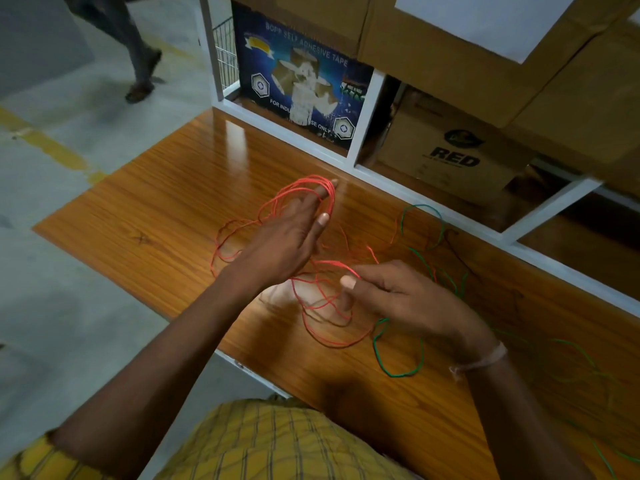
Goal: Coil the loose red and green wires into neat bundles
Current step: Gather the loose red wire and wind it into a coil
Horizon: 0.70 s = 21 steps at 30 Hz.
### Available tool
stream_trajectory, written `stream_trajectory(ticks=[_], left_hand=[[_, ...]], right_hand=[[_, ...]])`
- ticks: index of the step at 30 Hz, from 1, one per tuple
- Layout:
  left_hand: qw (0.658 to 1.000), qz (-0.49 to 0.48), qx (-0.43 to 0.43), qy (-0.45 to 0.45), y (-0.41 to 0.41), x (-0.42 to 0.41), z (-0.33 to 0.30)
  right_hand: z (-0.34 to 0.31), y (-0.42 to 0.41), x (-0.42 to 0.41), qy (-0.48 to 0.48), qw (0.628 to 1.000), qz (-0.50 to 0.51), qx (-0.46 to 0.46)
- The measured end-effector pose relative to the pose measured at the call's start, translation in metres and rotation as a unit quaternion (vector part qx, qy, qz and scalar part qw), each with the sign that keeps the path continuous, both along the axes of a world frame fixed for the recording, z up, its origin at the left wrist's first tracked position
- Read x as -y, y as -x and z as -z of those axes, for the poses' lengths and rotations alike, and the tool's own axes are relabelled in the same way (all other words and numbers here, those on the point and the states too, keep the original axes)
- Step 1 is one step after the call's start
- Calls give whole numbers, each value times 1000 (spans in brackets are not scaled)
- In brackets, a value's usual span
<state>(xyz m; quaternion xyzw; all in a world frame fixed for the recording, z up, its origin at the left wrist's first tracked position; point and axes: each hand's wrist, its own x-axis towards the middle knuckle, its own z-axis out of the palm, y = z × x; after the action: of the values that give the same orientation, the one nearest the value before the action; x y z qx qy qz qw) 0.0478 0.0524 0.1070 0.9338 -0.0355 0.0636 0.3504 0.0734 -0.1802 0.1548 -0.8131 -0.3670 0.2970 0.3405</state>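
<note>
Yellow checked cloth at your waist sits closest to the lens, and beyond it your two forearms reach out over the wooden worktop. Take the red wire as your landmark: it sprawls in loose overlapping loops across the middle of the worktop, and both hands are working on it.

Your left hand lies on the far-left side of that tangle, fingers extended and held nearly together, with several turns of red already looped round their tips. Your right hand sits on the near-right side, thumb and forefinger pinching a single strand at the top of a loop, the other fingers loosely curled.

What matters is the slack between them: the free length runs roughly from near-right to far-left, from your right pinch up toward your left fingertips. The right hand is nearer the unwound loops, so it is probably the feeder while the left serves as the former.

To the right of the red wire, the green wire trails loose toward the worktop's right end, untouched and partly crossing under your right wrist; a snag there looks possible.
</note>
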Motion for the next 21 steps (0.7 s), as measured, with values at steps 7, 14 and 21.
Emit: stream_trajectory(ticks=[7,14,21], left_hand=[[924,155,-190,294,17,-6,-8],[840,199,-221,454,27,-7,-12],[813,228,-248,475,32,-5,-13]], right_hand=[[-16,-27,16,-98,989,59,97],[-5,-58,17,-149,958,166,180],[6,-71,1,-178,940,222,190]])
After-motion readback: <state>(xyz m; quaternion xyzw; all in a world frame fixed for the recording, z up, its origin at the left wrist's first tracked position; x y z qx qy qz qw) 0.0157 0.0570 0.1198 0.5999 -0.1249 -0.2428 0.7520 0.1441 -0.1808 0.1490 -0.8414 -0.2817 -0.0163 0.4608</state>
